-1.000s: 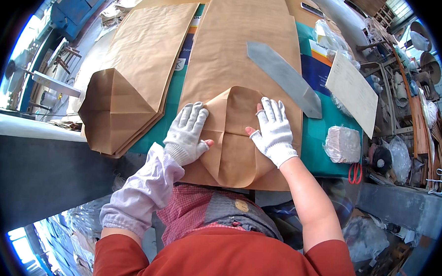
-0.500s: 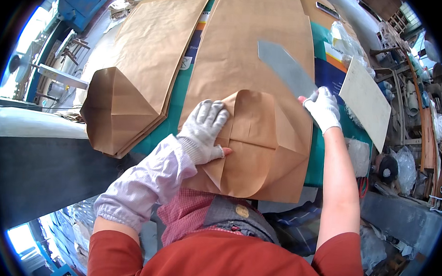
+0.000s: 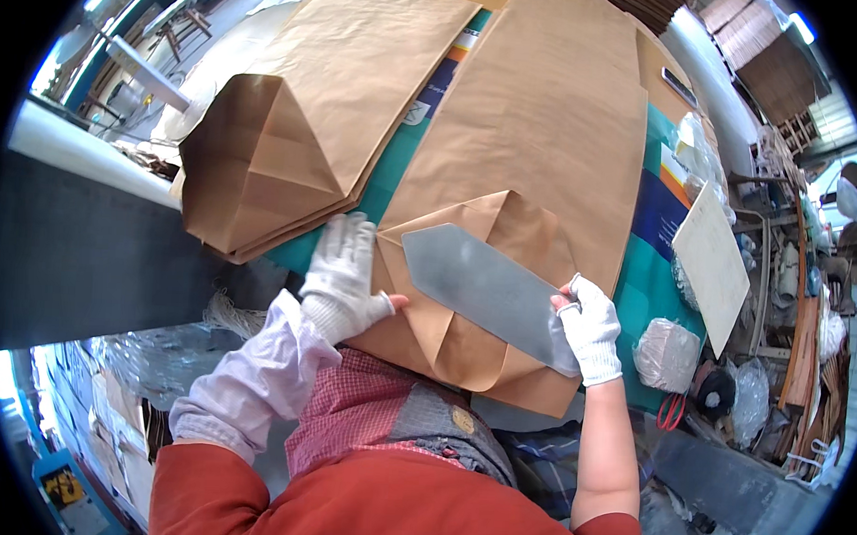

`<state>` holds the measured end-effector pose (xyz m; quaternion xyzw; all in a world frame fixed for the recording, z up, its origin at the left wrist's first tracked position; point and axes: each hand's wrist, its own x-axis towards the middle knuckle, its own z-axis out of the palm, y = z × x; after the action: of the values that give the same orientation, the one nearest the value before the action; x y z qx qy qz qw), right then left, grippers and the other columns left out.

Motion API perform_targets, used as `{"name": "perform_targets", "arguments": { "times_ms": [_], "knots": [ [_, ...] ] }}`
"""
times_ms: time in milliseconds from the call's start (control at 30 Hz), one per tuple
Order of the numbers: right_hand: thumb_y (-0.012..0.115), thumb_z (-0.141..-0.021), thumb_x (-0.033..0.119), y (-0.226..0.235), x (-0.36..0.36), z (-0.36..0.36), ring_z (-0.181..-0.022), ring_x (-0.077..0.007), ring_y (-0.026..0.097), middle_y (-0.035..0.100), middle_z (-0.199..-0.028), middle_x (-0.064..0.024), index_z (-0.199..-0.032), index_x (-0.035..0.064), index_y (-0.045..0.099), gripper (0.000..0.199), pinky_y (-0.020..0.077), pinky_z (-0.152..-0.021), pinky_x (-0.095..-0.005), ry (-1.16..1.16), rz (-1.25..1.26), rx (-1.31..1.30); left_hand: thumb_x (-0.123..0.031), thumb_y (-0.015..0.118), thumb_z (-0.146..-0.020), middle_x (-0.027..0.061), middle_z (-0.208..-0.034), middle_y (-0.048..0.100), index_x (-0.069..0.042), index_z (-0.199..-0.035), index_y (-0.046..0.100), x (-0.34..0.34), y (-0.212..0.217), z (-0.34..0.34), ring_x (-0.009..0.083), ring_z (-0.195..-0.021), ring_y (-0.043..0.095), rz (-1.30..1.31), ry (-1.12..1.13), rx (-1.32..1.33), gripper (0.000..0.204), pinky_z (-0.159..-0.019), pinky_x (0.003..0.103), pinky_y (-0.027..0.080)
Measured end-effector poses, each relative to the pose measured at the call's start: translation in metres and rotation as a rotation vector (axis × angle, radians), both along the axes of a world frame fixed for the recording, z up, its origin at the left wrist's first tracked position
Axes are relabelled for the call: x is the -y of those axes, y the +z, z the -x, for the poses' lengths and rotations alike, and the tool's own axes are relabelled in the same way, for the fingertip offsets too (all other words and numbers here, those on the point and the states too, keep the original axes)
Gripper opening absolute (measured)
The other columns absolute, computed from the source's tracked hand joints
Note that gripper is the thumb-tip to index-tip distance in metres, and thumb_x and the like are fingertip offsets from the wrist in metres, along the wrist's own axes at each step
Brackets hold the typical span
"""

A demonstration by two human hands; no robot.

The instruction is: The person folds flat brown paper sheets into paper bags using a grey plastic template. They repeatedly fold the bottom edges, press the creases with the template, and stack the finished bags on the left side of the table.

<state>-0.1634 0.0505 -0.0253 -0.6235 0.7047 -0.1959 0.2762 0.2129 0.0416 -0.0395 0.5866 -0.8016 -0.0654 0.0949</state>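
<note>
In front of me lies a large brown paper bag point(image 3: 560, 111), its near end folded out into a flattened, many-sided bottom point(image 3: 417, 315). A flat grey plate point(image 3: 476, 284) with a pointed end lies across that opened bottom. My right hand point(image 3: 590, 330), in a white glove with bare thumb and fingertips showing, grips the plate's right end. My left hand point(image 3: 337, 273), gloved and slightly blurred, has its fingers stretched out at the left edge of the bag bottom, the bare thumb tip close to the paper.
At the left rests a stack of brown paper bags point(image 3: 360, 73), the top one's end point(image 3: 261, 165) standing open. Right of my bag are a pale board point(image 3: 710, 270), a wrapped whitish block point(image 3: 667, 354), red-handled scissors point(image 3: 671, 412) and a phone point(image 3: 679, 87). Green sheeting point(image 3: 637, 305) lies underneath.
The grey plate has come from the bag's far right side down onto the opened bottom, carried by my right hand. My left hand has slid left, off the middle of the fold.
</note>
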Motion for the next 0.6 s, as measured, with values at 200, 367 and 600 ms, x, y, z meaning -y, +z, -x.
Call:
{"name": "perform_targets", "arguments": {
  "times_ms": [200, 367, 600],
  "knots": [
    [0.078, -0.088, 0.02, -0.005, 0.018, -0.022, -0.082, -0.0316, 0.072, 0.073, -0.088, -0.0144, -0.095, 0.0061, 0.067, 0.019, 0.0544, -0.074, -0.039, 0.062, 0.058, 0.063, -0.018, 0.082, -0.063, 0.0228, -0.143, 0.055, 0.005, -0.13, 0.059, -0.012, 0.002, 0.012, 0.0416, -0.141, 0.046, 0.083, -0.444, -0.272, 0.075, -0.117, 0.052, 0.04],
    [0.077, -0.089, 0.021, -0.001, 0.025, -0.023, -0.083, -0.0326, 0.071, 0.073, -0.09, -0.0144, -0.096, 0.0062, 0.067, 0.019, 0.0545, -0.074, -0.0395, 0.102, 0.018, 0.024, -0.016, 0.08, -0.067, 0.0206, -0.144, 0.055, 0.004, -0.132, 0.058, -0.023, 0.001, 0.023, 0.0406, -0.14, 0.046, 0.102, -0.357, -0.177, 0.071, -0.116, 0.048, 0.041],
    [0.076, -0.09, 0.025, 0.007, 0.025, -0.036, -0.088, -0.0344, 0.072, 0.073, -0.093, -0.0142, -0.097, 0.0073, 0.067, 0.021, 0.0548, -0.075, -0.0436, 0.16, 0.051, -0.082, -0.017, 0.079, -0.069, 0.0211, -0.145, 0.054, 0.005, -0.131, 0.058, -0.027, -0.001, 0.015, 0.0407, -0.141, 0.045, 0.099, -0.353, -0.158, 0.069, -0.116, 0.048, 0.041]
  ]
}}
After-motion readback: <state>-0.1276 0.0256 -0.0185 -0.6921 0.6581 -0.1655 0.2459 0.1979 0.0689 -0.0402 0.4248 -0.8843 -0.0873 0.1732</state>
